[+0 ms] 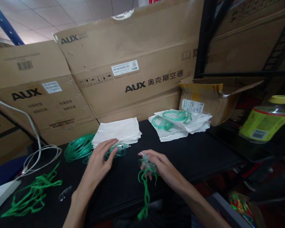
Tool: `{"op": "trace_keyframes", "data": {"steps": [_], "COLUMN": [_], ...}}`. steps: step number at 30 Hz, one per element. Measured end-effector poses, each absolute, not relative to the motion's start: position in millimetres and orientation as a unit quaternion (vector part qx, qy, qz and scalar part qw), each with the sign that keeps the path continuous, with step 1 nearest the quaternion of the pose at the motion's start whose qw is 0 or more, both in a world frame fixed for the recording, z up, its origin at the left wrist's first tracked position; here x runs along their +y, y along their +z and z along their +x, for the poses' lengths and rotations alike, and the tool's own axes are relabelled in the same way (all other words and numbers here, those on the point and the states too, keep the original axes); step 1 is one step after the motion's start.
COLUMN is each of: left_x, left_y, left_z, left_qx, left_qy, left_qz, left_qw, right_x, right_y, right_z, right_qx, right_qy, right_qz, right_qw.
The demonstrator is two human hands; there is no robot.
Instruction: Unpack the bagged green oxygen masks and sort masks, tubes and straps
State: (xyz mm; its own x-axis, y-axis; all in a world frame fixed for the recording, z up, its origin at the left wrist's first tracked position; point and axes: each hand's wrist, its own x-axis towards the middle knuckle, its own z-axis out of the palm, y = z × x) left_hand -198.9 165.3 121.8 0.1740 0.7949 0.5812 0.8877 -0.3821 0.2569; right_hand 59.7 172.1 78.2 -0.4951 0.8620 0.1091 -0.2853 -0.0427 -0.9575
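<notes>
The right hand (160,166) is grasping a clear mask (147,164) with a green strap (146,190) dangling off the bench (199,155) edge — seemingly mid-assembly. The left hand (99,160), fingers loose, is reaching toward a second mask (118,150) at about 11 o'clock from the first, below the white bags (120,129). Next likely calls for closing on that mask.

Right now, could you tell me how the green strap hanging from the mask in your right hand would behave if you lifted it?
The green strap probably stays floppy: it droops in a loose loop below the right hand. It looks thin and flat, so likely very light. Dangling past the black table's edge, it might sway or snag when the clear mask moves.
</notes>
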Motion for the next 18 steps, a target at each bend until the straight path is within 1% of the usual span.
{"op": "trace_keyframes", "data": {"steps": [3,8,15,18], "left_x": [142,121,123,122], "left_y": [124,107,92,92], "left_z": [-159,-111,-116,-117], "left_qx": [-0.548,-0.537,-0.514,-0.512], "left_qy": [-0.403,-0.418,-0.398,-0.388], "left_qz": [-0.733,-0.726,-0.730,-0.734], "left_qw": [0.011,-0.102,-0.213,-0.221], "right_x": [171,172,173,171], "right_y": [84,82,79,81], "right_z": [62,62,63,63], "right_qx": [-0.550,-0.549,-0.552,-0.538], "right_qy": [0.658,0.633,0.676,0.693], "right_qz": [-0.272,-0.284,-0.255,-0.244], "right_qw": [0.437,0.466,0.417,0.414]}}
